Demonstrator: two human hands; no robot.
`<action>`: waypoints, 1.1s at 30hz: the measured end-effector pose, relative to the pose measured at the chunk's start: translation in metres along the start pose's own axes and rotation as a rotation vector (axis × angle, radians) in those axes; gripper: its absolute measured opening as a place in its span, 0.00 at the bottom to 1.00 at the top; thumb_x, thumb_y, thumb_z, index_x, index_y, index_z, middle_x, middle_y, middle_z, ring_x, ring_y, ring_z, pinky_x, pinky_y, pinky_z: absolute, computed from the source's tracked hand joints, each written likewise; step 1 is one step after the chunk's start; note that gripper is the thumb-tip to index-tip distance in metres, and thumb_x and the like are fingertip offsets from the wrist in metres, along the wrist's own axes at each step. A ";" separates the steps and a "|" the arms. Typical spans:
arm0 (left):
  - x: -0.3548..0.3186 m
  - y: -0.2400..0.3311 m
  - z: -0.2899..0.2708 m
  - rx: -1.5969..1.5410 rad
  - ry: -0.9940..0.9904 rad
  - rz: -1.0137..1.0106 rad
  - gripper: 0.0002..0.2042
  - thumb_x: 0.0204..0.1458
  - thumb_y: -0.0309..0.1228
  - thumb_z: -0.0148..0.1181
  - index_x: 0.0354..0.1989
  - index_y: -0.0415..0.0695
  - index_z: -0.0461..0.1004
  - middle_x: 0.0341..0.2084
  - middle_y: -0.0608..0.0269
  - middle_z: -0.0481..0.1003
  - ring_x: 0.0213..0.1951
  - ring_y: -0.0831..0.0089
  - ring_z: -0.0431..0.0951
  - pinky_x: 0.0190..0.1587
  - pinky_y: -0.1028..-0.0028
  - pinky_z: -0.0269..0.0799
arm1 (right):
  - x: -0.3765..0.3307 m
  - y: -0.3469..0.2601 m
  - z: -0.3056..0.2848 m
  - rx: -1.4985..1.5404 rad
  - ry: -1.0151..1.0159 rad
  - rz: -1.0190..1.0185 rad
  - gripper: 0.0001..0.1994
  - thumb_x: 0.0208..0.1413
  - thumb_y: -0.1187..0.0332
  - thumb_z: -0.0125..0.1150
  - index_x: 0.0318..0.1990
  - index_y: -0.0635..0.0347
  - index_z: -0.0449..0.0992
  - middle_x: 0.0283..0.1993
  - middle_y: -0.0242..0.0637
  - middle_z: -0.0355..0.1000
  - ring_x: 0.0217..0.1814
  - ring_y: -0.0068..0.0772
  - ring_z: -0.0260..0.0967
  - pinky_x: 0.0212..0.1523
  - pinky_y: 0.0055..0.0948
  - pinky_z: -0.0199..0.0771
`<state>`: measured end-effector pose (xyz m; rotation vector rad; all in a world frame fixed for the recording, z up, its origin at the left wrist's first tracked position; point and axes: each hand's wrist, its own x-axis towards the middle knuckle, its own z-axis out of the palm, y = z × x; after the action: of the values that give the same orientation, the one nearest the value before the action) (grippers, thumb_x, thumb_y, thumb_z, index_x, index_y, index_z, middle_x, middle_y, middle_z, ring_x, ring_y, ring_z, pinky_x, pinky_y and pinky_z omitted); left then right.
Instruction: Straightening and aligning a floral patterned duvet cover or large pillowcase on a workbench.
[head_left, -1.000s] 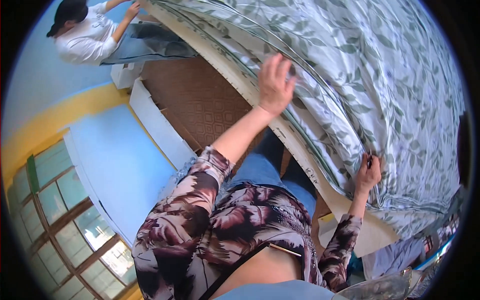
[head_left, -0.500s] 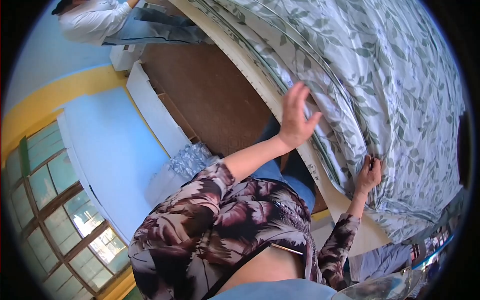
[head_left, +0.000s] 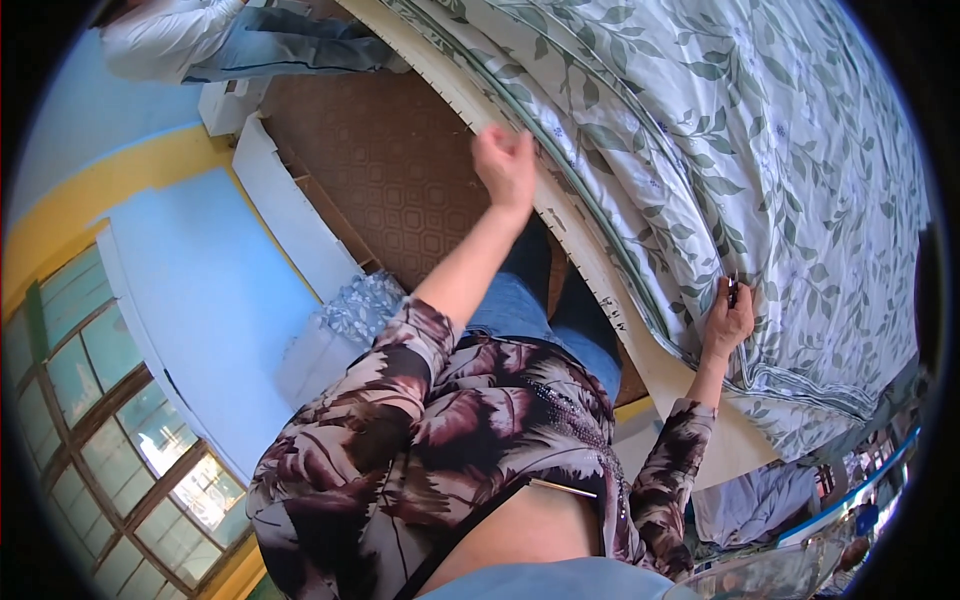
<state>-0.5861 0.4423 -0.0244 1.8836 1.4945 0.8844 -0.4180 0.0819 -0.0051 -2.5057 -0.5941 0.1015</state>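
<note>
A wide spread of white fabric with green leaves (head_left: 790,190) lies in layered folds on the table. Over the table's near edge my left hand (head_left: 505,170) is raised, its fingers curled closed and slightly blurred. Whether anything is in them, I cannot make out. My right hand (head_left: 730,325) rests on the fabric near its lower right folds. Between its fingers is a small dark tool (head_left: 733,292) with a thin tip pointing away from me; its exact kind does not show.
The pale table edge (head_left: 640,350), with marks along it, runs diagonally past my body. At upper left stands another person in a white top (head_left: 165,40). A bundle of blue-white patterned cloth (head_left: 360,310) is at my left. Grey cloth (head_left: 750,500) lies at lower right.
My left hand has moved left and away from me, off the fabric folds, and its spread fingers have curled closed. My right hand keeps its hold near the same folds.
</note>
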 end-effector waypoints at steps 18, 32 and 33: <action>0.114 -0.020 -0.020 -0.342 -0.260 -0.525 0.07 0.57 0.28 0.62 0.32 0.37 0.74 0.20 0.66 0.73 0.19 0.78 0.74 0.18 0.79 0.66 | 0.002 -0.006 -0.005 0.004 -0.065 0.059 0.08 0.60 0.65 0.66 0.37 0.60 0.78 0.24 0.34 0.70 0.23 0.22 0.63 0.27 0.27 0.65; 0.146 -0.056 -0.109 0.444 -0.150 0.244 0.10 0.49 0.29 0.66 0.39 0.41 0.76 0.30 0.56 0.76 0.41 0.57 0.77 0.42 0.62 0.72 | 0.018 -0.219 0.057 0.401 -0.284 -0.159 0.14 0.51 0.81 0.67 0.45 0.60 0.77 0.37 0.37 0.75 0.36 0.29 0.75 0.38 0.25 0.74; 0.152 -0.052 -0.109 0.393 -0.216 0.271 0.11 0.48 0.29 0.67 0.40 0.42 0.77 0.31 0.55 0.76 0.44 0.56 0.76 0.45 0.62 0.71 | 0.028 -0.240 0.072 0.410 -0.309 -0.238 0.15 0.49 0.81 0.66 0.45 0.59 0.77 0.38 0.39 0.75 0.36 0.34 0.76 0.38 0.28 0.75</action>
<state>-0.6791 0.6050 0.0256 2.4253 1.3738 0.4986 -0.5006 0.3093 0.0646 -2.0201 -0.8924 0.4768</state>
